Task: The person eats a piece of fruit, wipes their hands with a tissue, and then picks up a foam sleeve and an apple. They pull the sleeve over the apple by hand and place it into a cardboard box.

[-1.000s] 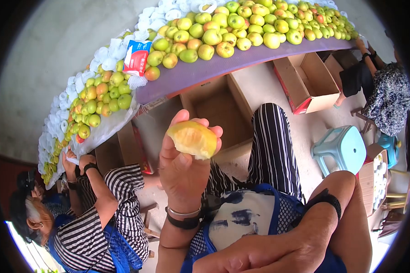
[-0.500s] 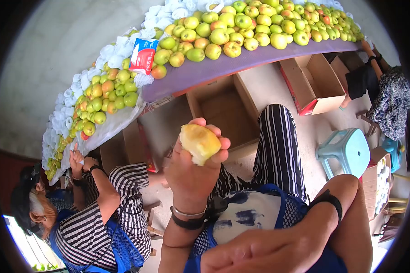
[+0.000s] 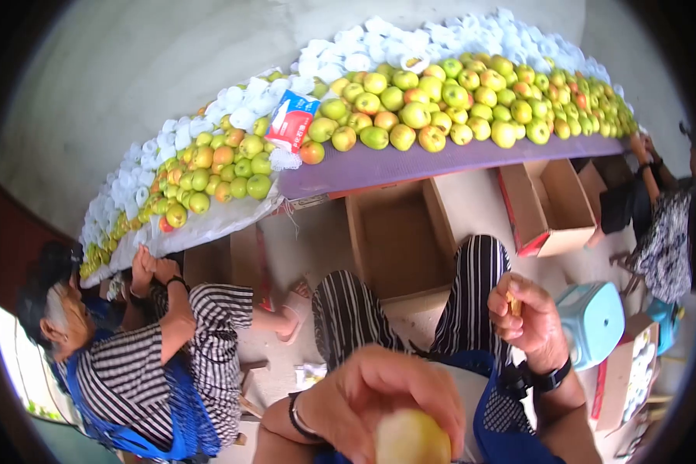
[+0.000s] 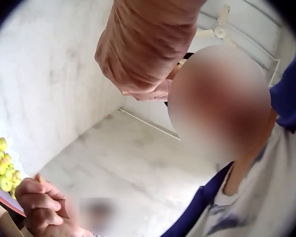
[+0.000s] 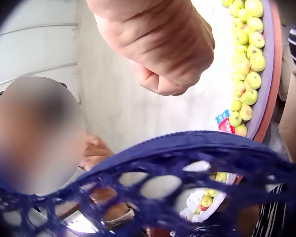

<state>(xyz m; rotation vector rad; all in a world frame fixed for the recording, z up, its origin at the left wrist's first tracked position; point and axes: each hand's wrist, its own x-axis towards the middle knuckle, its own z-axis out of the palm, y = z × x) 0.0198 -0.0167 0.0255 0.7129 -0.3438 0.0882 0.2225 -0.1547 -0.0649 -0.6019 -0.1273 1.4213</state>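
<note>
At the bottom of the head view my left hand [image 3: 387, 394] grips a partly eaten yellow apple [image 3: 411, 439], pale flesh showing. In the left wrist view the same hand [image 4: 148, 49] is raised close to the blurred face, and the apple is mostly hidden. Off to the right, over the striped trousers, my right hand [image 3: 530, 319] pinches a small brownish piece [image 3: 513, 303] between thumb and fingers; what it is I cannot tell. The right wrist view shows the back of that right hand [image 5: 158, 44] with curled fingers.
Many green-red apples [image 3: 416, 114] and white foam nets [image 3: 356, 46] cover a purple-edged table [image 3: 441, 164]. Beneath stand cardboard boxes [image 3: 398, 240]. A person in stripes [image 3: 131, 387] sits left, another person [image 3: 663, 247] right, near a light-blue stool [image 3: 591, 325].
My left hand has come down and toward me with the apple. My right hand has moved from the lap out to the right, now showing the small piece. The head view has shifted.
</note>
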